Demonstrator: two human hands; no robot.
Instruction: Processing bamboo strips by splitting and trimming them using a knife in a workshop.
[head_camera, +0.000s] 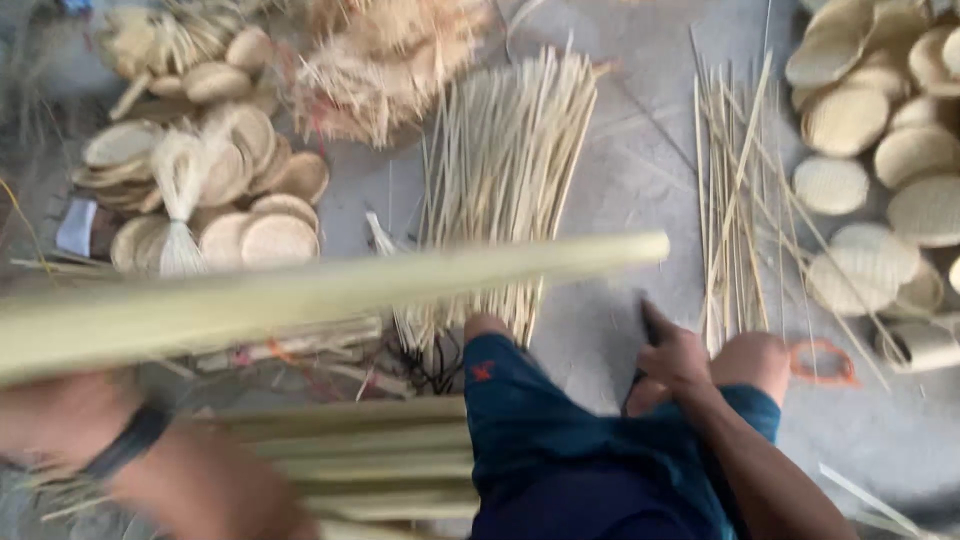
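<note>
My left hand (55, 408), blurred and with a black band on its wrist, grips the near end of a long pale-green bamboo pole (400, 285). The pole runs from the left edge up to the right, across my lap. My right hand (672, 362) rests between my knees, above my blue shorts (560, 440). Its fingers are closed round a small dark handle (652, 322); what the handle belongs to is hidden. Split bamboo lengths (370, 452) lie by my left leg.
A fan of thin bamboo sticks (505, 170) lies on the grey floor ahead, with more loose sticks (735, 200) to the right. Round woven discs are piled at the left (250, 235) and right (860, 120). An orange ring (822, 362) lies by my right knee.
</note>
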